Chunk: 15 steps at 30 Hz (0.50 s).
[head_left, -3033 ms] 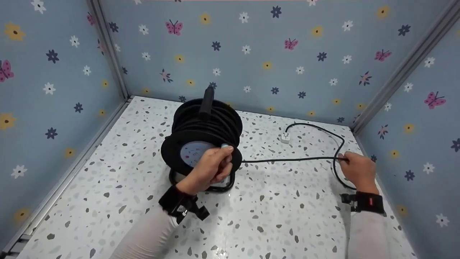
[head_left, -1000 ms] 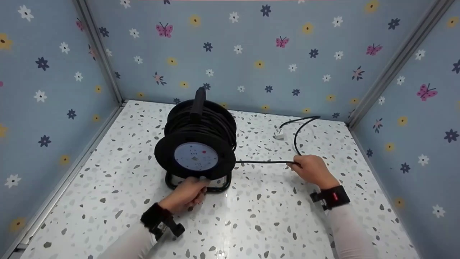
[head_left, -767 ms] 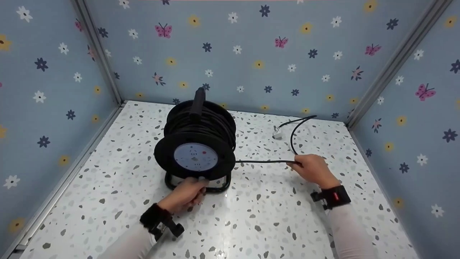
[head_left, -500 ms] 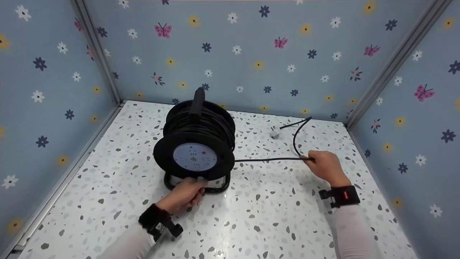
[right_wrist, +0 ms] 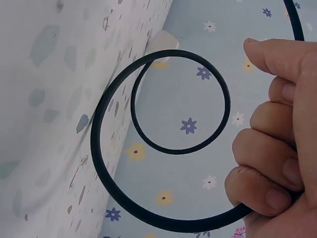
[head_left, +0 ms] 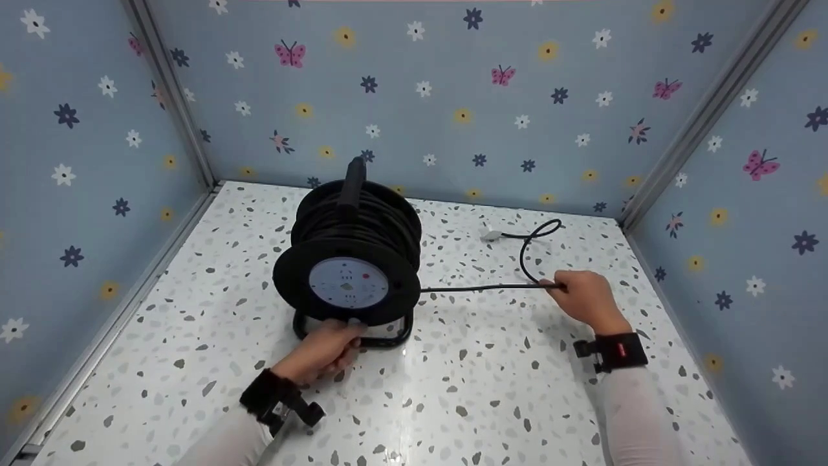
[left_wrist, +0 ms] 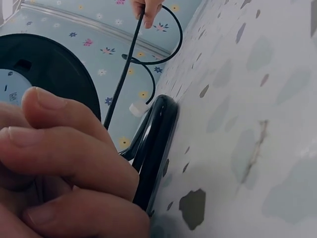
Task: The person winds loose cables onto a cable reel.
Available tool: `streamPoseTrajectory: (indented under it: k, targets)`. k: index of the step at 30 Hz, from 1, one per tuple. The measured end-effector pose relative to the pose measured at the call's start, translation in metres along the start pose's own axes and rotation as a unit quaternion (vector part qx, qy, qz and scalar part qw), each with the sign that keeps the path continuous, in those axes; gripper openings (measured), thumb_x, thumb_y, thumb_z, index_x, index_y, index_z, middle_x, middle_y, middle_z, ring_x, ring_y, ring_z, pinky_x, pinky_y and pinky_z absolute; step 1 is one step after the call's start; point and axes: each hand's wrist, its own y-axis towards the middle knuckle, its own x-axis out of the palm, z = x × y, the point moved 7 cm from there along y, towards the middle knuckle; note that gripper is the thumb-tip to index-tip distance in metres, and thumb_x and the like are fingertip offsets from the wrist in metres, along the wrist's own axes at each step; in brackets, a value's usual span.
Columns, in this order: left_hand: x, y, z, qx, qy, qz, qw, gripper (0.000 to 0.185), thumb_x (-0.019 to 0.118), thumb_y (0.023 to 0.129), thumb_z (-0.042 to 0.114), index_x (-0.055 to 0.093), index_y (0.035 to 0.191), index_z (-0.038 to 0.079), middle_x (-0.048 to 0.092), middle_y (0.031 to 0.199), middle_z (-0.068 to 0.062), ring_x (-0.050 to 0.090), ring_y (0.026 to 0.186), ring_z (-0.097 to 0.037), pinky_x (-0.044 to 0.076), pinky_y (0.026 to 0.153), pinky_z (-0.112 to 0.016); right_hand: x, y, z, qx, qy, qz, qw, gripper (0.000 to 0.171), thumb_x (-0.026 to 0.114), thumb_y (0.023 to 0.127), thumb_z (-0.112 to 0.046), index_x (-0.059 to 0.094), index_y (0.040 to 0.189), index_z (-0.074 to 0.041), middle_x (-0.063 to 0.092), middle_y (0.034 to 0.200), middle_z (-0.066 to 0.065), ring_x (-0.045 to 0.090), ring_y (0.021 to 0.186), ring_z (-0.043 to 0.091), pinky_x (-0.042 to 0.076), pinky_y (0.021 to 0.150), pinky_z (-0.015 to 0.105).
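Note:
A black cable reel (head_left: 291,285) stands on its tube frame, wound with black cord, a pale round socket panel (head_left: 349,283) on its front. At the disc's lower edge my left hand (head_left: 326,349) pinches a small grey winding knob (head_left: 354,321), mostly hidden by the fingers. To the right, my right hand (head_left: 585,301) grips the power cable (head_left: 479,288), which runs nearly straight from the reel. Beyond that hand the cable tail loops back to a white plug (head_left: 491,235). In the right wrist view, curled fingers (right_wrist: 262,153) wrap the cable beside its large loop (right_wrist: 99,148).
The reel's black carrying handle (head_left: 352,188) points up at the back. Its stand bar (left_wrist: 156,139) is close to my left fingers. Patterned blue walls (head_left: 453,97) enclose the speckled white tabletop (head_left: 466,401) at the back and both sides.
My left hand has gone from the disc's right side to its bottom with the knob. My right hand shifted left, then slightly right along the cable. The plug slid left and turned; its tail coiled.

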Motion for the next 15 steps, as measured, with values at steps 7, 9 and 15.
streamPoseTrajectory:
  k: [7, 9, 15]
  targets:
    - [-0.015, -0.006, -0.003, -0.007, -0.005, 0.021, 0.9997, 0.04, 0.067, 0.109, 0.042, 0.061, 0.084, 0.011, 0.049, 0.057, 0.005, 0.036, 0.042, -0.007, 0.03, 0.037, -0.022, 0.004, 0.001, -0.002, -0.004, 0.002, -0.004, 1.0, 0.052, 0.085, 0.1, -0.023, 0.044, 0.067, -0.021, 0.029, 0.059, -0.01, 0.033, 0.052, 0.016, 0.027, 0.053, 0.036]
    - [-0.019, -0.008, -0.003, -0.002, -0.022, 0.016, 0.9996, 0.04, 0.068, 0.109, 0.039, 0.06, 0.084, 0.01, 0.048, 0.057, 0.005, 0.035, 0.042, -0.007, 0.029, 0.037, -0.022, 0.005, 0.002, -0.002, -0.002, 0.005, -0.007, 1.0, 0.052, 0.085, 0.101, -0.023, 0.045, 0.067, -0.021, 0.029, 0.059, -0.01, 0.034, 0.052, 0.016, 0.027, 0.053, 0.036]
    - [-0.032, -0.012, -0.003, 0.013, -0.051, 0.025, 0.9983, 0.039, 0.068, 0.11, 0.031, 0.06, 0.084, 0.004, 0.046, 0.056, 0.006, 0.035, 0.041, -0.004, 0.028, 0.037, -0.021, 0.004, 0.002, -0.001, 0.008, 0.007, -0.013, 1.0, 0.053, 0.085, 0.101, -0.023, 0.045, 0.067, -0.02, 0.029, 0.059, -0.011, 0.035, 0.052, 0.018, 0.029, 0.054, 0.037]
